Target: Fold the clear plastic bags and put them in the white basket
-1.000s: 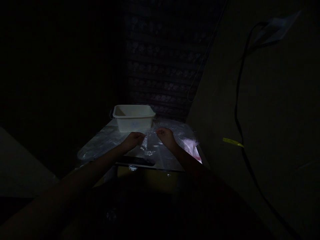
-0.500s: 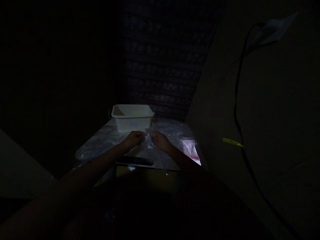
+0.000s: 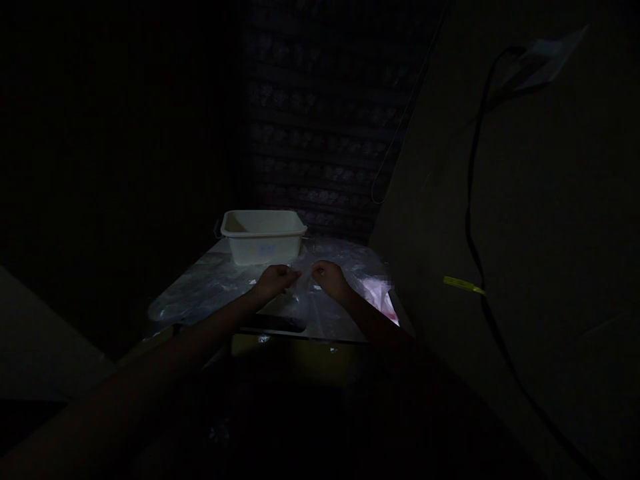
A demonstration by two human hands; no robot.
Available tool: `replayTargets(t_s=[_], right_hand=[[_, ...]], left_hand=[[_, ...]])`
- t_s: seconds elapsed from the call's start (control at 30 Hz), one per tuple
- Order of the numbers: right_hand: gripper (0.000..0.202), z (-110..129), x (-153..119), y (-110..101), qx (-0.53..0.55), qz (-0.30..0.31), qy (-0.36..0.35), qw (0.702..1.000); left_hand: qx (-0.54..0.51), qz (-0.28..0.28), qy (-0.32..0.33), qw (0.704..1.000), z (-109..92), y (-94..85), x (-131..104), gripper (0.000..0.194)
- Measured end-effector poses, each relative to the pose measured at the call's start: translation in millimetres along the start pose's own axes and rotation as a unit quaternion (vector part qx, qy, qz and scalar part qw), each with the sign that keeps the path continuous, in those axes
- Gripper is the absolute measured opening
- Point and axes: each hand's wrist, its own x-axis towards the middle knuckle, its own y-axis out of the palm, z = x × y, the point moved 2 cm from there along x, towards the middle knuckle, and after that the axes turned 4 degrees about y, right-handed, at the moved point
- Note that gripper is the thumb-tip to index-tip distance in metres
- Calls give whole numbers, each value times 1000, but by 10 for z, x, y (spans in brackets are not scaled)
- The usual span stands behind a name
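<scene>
The scene is very dark. My left hand (image 3: 274, 280) is closed in a pinch above the table (image 3: 327, 323), with faint clear plastic (image 3: 302, 288) at its fingertips, apparently a small plastic bag. A short gap to the right, my right hand (image 3: 331, 279) has its thumb and fingers pressed together; what they hold, if anything, is too dim to make out. Just behind my left hand stands a cream plastic tub (image 3: 265, 249). Its inner bottom is hidden.
Clear plastic sheets (image 3: 195, 290) cover much of the tabletop. A flat dark object (image 3: 275, 324) lies at the near edge. At right is a brightly lit pinkish-white patch (image 3: 379, 297). A black cable (image 3: 470, 200) with a yellow tag (image 3: 463, 285) hangs along the right wall.
My hands have drawn slightly apart. The clear plastic that shone between them is now much fainter. The view has shifted a little; the tub stands where it was.
</scene>
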Motion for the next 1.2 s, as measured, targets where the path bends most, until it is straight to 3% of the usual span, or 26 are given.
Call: replayTargets(t_s=[0.13,0.33,0.5,0.57,0.67,0.73,0.97,1.07,1.2], right_hand=[[12,7,-20,-59,-4,-25,-21,999],[7,-12,-22,-82,61,-74,16,995],[7,-7,19,31,215,-18,73,974],[21,17,14,76,248,12,80,965],[54,49,-18,105,202,21,57,978],[63,56,-37,101,146,17,34,989],[23,10,-18,26,30,-26,22,999],[22,26,-29,26,15,-23,-7,1000],[27,127,-89,63,-43,33,-54,997]], left_hand=[[66,-31,30,997,124,-82,74,21],[95,-80,57,991,202,-221,121,19],[31,-90,68,993,171,-268,92,18],[-11,-88,58,994,147,-264,76,20],[-70,-83,29,994,108,-240,53,22],[-100,-71,13,992,87,-219,43,24],[-94,-83,-47,991,122,-207,45,30],[-103,-78,-72,989,146,-202,41,30],[-102,-113,-79,985,122,-204,22,30]])
